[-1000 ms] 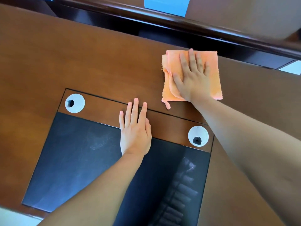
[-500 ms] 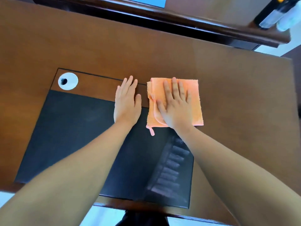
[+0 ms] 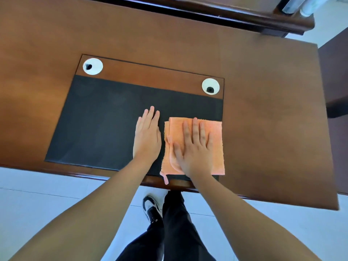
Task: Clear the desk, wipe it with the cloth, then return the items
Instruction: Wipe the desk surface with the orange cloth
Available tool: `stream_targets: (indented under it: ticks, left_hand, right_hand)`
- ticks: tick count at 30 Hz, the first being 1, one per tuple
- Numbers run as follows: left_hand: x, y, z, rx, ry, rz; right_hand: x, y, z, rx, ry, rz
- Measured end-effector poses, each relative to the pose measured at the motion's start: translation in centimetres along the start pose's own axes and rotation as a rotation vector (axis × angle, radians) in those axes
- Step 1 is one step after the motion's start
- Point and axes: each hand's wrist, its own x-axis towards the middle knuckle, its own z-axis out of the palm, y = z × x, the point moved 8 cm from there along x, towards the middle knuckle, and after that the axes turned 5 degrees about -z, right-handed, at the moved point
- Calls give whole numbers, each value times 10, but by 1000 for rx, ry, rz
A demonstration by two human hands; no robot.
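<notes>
A folded orange cloth [image 3: 216, 147] lies on the right end of the black inlay [image 3: 98, 125] of the brown wooden desk [image 3: 263, 110], close to the desk's near edge. My right hand [image 3: 194, 147] presses flat on the cloth with straight fingers. Just left of the cloth, my left hand [image 3: 147, 136] rests flat on the black inlay, fingers straight and together. A small loop of the cloth hangs over the desk's front edge.
Two white cable grommets [image 3: 92, 66] [image 3: 210, 86] sit in the wooden strip behind the inlay. A raised dark ledge [image 3: 226, 14] runs along the far side, with objects at its right end [image 3: 301, 4]. My legs and shoe [image 3: 152, 208] stand below on the pale floor.
My right hand has dragged the cloth from the far side of the desk towards me, down to the near edge. My left hand slid back with it onto the black inlay.
</notes>
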Motion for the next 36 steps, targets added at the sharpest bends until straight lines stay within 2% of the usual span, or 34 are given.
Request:
stream_targets:
  ticks: [6,13,29,36]
  left_hand:
    - [-12,3,-3,-16,0,-9]
    - [0,8,-9,81,78,-60]
    - [93,85,26,103,18,-27]
    - [153,122,50,162,6,-117]
  right_hand:
    - [-49,-5,10,1,20,-39]
    - [-27,9,9,38,16,-112]
    - [139,88,-33,30,3,-126]
    - [238,131,-52,5,12,-148]
